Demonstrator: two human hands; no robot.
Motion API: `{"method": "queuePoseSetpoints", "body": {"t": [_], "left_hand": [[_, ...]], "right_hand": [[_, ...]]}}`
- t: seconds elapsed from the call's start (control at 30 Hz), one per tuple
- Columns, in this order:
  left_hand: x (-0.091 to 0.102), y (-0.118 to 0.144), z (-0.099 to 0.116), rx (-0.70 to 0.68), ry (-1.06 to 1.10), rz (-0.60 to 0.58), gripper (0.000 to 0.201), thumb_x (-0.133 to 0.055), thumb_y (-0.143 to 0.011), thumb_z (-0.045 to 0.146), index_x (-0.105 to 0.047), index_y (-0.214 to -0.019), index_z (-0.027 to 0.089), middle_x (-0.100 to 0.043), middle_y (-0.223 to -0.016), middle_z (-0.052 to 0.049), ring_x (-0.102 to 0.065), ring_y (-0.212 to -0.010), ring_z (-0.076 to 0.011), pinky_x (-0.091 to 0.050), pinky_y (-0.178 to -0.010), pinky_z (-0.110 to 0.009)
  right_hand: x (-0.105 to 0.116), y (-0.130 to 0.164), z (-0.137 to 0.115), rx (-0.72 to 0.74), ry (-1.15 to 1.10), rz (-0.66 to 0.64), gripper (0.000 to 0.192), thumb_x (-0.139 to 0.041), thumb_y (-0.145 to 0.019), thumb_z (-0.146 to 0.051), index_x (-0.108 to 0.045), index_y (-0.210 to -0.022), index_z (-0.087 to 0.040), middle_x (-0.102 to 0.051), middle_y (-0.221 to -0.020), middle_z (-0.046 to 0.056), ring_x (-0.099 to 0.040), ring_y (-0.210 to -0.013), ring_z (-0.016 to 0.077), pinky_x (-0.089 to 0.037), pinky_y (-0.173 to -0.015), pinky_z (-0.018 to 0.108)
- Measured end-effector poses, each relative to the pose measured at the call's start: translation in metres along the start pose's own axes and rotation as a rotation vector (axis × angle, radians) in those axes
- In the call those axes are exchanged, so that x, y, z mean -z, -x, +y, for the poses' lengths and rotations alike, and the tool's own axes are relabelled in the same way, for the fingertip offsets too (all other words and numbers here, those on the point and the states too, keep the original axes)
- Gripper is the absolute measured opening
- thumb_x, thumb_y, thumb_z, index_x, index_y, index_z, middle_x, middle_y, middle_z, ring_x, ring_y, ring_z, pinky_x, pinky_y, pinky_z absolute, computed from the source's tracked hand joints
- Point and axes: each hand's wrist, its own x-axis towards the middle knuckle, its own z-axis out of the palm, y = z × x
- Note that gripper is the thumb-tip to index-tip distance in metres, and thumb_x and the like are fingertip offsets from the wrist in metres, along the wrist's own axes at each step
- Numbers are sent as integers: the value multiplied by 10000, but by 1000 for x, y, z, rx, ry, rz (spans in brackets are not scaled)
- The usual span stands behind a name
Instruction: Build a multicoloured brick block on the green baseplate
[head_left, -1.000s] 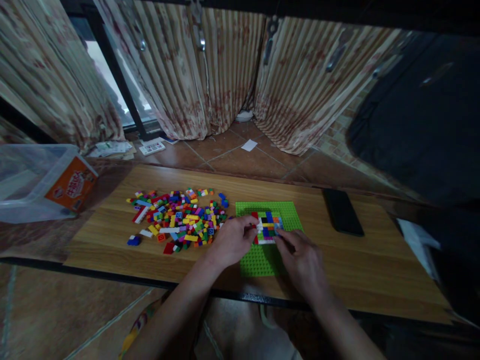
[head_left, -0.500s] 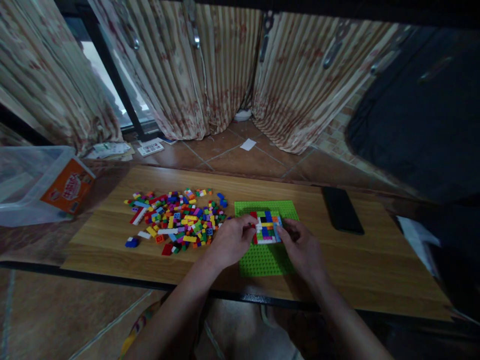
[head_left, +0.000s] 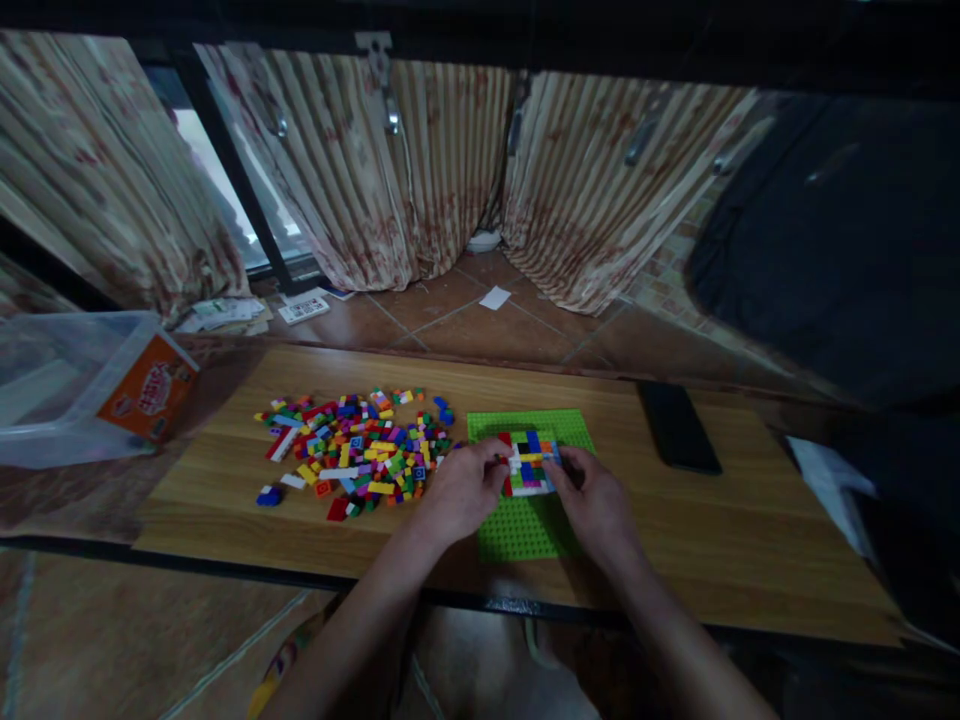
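A green studded baseplate (head_left: 525,525) lies on the wooden table (head_left: 750,540). On it stands a small flat build of mixed-colour bricks (head_left: 531,462). My left hand (head_left: 466,488) rests at the build's left edge with its fingertips pinched against the bricks there. My right hand (head_left: 596,503) touches the build's right edge, fingers curled onto it. A heap of loose coloured bricks (head_left: 352,450) is spread on the table to the left of my left hand. Whether either hand pinches a separate brick is hidden by the fingers.
A black phone (head_left: 679,427) lies on the table right of the baseplate. A clear plastic box with an orange label (head_left: 82,385) stands off the table's left end. Curtains (head_left: 420,160) hang behind, above a tiled floor. A dark bag (head_left: 832,240) fills the right side.
The view has tilted down a little. My right hand moved up from the build's lower right corner to its right edge. My left hand has stayed at the left edge.
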Motion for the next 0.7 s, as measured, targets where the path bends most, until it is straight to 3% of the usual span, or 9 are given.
{"method": "queuePoseSetpoints", "body": {"t": [0.13, 0.23, 0.4, 0.5, 0.7], "left_hand": [[2, 0, -1, -14, -2, 15, 270, -480, -861, 183, -675, -1047, 197, -705, -790, -11, -639, -693, -157, -465, -664, -259], [6, 1, -2, -15, 20, 61, 262, -492, -854, 177, -690, -1025, 183, -718, -824, -29, -656, -730, -164, -477, -690, -262], [22, -2, -9, -16, 96, 190, 233, -523, -842, 208, -708, -976, 168, -715, -815, -39, -651, -719, -168, -487, -685, -266], [37, -5, -18, -10, 198, 313, 213, -548, -817, 219, -711, -944, 164, -709, -804, -37, -642, -707, -164, -492, -682, -266], [70, -2, -33, 80, 434, 645, 178, -644, -741, 246, -704, -877, 147, -695, -737, -18, -617, -666, -143, -471, -635, -237]], "right_hand": [[2, 1, 0, 15, 14, -3, 478, -478, -875, -549, -639, -1110, -166, -707, -1046, 132, -664, -901, 264, -491, -803, 396], [14, -4, 1, -25, -54, 9, 526, -384, -906, -586, -672, -1023, -162, -718, -912, 112, -656, -786, 238, -488, -719, 362], [33, -16, -1, -80, -224, 238, 523, -418, -891, -588, -684, -972, -145, -675, -775, 64, -557, -578, 162, -424, -543, 285], [34, -17, -10, -33, -295, 325, 471, -478, -875, -561, -692, -941, -147, -652, -753, 44, -530, -578, 145, -408, -529, 266], [22, -5, -42, 39, -336, 329, 416, -518, -871, -534, -700, -908, -161, -655, -725, 25, -535, -584, 134, -431, -553, 259]]}}
